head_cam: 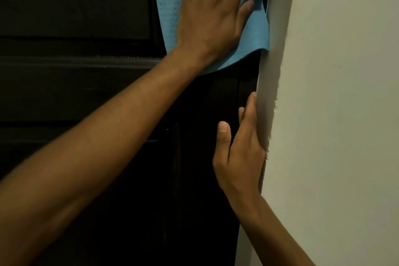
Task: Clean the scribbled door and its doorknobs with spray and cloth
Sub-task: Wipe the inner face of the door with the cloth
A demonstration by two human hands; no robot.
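Note:
The dark brown panelled door (86,93) fills the left and middle of the view. A light blue cloth (168,6) lies flat against its upper right part. My left hand (211,19) presses on the cloth with straight, spread fingers; the fingertips are cut off by the top of the frame. Lower down, my right hand (239,151) rests with straight fingers against the door's right edge, where it meets the wall. No doorknob or spray bottle is in view, and no scribbles show on the dark surface.
A pale wall (334,114) takes up the right side, its corner edge (269,93) running down beside the door. My left forearm crosses the door from the lower left.

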